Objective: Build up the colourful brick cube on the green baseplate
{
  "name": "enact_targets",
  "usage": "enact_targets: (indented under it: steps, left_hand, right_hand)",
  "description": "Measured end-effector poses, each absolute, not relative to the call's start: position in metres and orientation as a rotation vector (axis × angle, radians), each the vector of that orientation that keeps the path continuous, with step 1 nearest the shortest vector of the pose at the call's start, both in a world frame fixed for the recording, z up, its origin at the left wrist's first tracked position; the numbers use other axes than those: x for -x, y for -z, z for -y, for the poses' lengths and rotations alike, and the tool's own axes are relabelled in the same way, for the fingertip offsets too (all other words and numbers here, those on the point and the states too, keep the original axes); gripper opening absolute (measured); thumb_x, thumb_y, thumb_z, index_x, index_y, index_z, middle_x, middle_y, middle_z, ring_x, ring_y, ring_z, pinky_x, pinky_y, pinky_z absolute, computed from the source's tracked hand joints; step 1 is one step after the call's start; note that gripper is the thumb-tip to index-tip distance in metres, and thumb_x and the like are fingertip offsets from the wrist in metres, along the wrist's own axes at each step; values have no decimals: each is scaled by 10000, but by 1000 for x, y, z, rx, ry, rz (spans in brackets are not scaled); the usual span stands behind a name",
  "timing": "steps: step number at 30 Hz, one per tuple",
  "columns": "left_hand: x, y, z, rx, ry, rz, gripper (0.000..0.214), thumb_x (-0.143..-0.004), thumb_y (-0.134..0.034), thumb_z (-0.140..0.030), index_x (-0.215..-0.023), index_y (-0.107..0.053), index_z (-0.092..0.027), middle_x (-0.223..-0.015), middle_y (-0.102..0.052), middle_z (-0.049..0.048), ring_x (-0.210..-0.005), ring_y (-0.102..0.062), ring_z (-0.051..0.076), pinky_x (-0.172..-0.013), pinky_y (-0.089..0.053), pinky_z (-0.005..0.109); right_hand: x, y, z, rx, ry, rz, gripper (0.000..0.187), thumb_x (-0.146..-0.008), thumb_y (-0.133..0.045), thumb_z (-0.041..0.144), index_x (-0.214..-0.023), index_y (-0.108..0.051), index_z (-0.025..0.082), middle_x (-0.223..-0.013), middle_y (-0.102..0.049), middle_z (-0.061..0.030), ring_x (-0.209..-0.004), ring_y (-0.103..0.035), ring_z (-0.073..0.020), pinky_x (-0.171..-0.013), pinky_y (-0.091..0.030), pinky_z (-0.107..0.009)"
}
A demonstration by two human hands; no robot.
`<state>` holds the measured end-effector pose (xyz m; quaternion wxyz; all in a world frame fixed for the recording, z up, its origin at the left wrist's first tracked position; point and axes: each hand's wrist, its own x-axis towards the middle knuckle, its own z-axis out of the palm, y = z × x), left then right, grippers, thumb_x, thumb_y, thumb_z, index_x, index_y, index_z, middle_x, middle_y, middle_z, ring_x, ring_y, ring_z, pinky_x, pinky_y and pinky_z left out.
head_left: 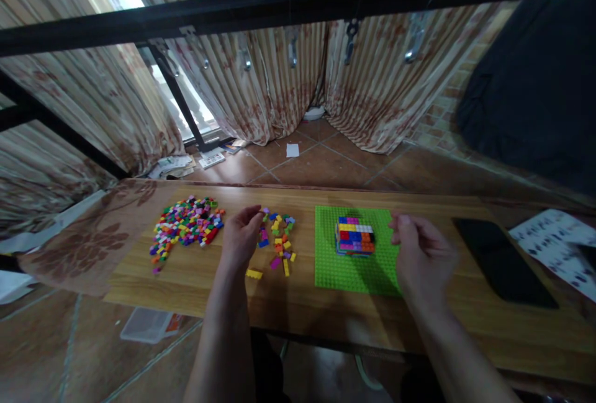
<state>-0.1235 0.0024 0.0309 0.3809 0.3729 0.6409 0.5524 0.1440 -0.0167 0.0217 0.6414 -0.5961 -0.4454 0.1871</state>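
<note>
My left hand point(241, 238) hovers at the left side of a small scatter of toy bricks point(279, 243). Its thumb and fingertips are pinched together, and anything between them is too small to make out. At the right edge of a green baseplate point(326, 272) is my right hand point(421, 254), fingers curled in and thumb against them. Whatever it may hold is hidden. A multicoloured block of joined bricks point(355, 236) stands on the baseplate between my hands, touched by neither. Single yellow bricks point(254, 274) lie just right of my left wrist.
A larger heap of loose bricks point(186, 223) spreads over the table's left part. A black tablet-like slab point(505, 260) and a printed sheet point(554, 241) lie at the right. A dark metal bar point(298, 5) with hanging clips crosses above. Below left is a clear plastic box point(146, 325).
</note>
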Motion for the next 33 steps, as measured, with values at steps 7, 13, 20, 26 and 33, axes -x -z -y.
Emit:
enact_targets:
  steps: [7, 13, 20, 26, 33]
  left_hand:
    - [126, -33, -4, -853, -1545, -1653, 404, -622, -711, -333, -953, -705, -100, -813, -719, 70, -587, -588, 104, -588, -455, 229]
    - [131, -34, -3, -775, -1643, -1634, 359, -627, -694, -298, -932, -714, -110, -813, -718, 61, -570, -572, 82, -569, -445, 204]
    - [135, -36, -1, -730, -1711, -1575, 323, -628, -693, -265, -913, -704, -114, -761, -695, 30, -554, -553, 68, -572, -434, 200]
    - [138, -36, 1, -708, -1730, -1552, 303, -631, -700, -257, -899, -694, -117, -756, -684, 21, -554, -548, 64, -576, -423, 200]
    - [142, -38, 3, -706, -1719, -1553, 304, -633, -701, -269, -896, -695, -118, -758, -680, 22, -564, -550, 71, -588, -426, 210]
  right_hand:
    - [-107, -19, 43, 1080, -391, 1605, 107, -900, -574, 214, -884, -680, 206, -818, -690, -20, -747, -644, -155, -686, -494, -282]
    - [-76, -4, 52, 960, -525, 1972, 136, -923, -531, 153, -954, -658, 191, -829, -679, -30, -742, -639, -140, -686, -496, -259]
    - [-60, 13, 54, 970, -593, 2244, 251, -922, -470, 109, -1041, -669, 205, -955, -670, -66, -876, -639, -187, -778, -521, -302]
    - [-50, 19, 51, 1013, -549, 2417, 441, -870, -443, 5, -1205, -636, 217, -1096, -628, -95, -982, -616, -229, -822, -532, -347]
    - [-39, 19, 44, 1059, -447, 2475, 279, -913, -481, 76, -1074, -673, 198, -1054, -617, -83, -979, -604, -230, -821, -527, -342]
